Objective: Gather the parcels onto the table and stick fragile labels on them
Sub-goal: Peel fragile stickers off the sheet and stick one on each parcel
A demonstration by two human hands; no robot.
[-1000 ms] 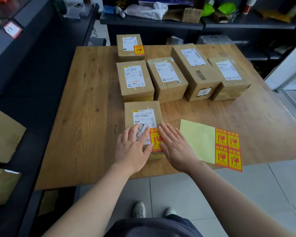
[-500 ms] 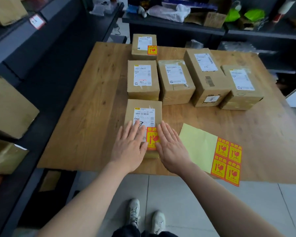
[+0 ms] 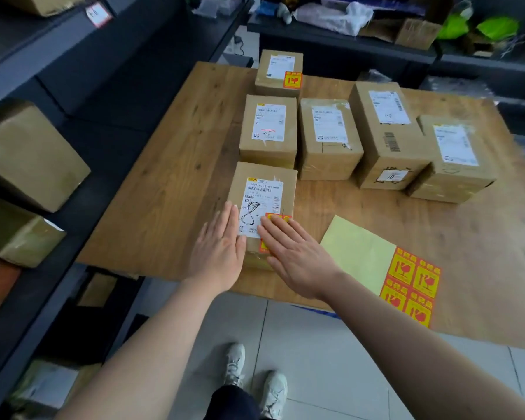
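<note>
Both hands lie flat with fingers straight and together, gripping nothing. The left hand presses the near-left part of the nearest parcel. The right hand presses its fingers over the fragile label, which sits on the parcel's near-right corner and overlaps the white shipping slip. This parcel is directly under both palms, at the table's near edge. Judged by appearance, it is a small taped cardboard carton, stiff-walled and probably light. The tape may be slick, so it is best taken by its two long sides. The label looks thin and prone to creasing, so it needs smoothing from the centre outward. Just right of the right hand lies the sticker sheet, its remaining stickers overhanging the table edge. A corner peel seems the sensible hold. Beyond the fingertips stand four unlabelled parcels in a row. Farther off stands one labelled parcel. The table is bare wood, flat and firm, giving adequate backing for pressing. Left of the left hand runs dark shelving holding more cartons. Cluttered shelves stand beyond the table. The floor below the forearms is tiled.
</note>
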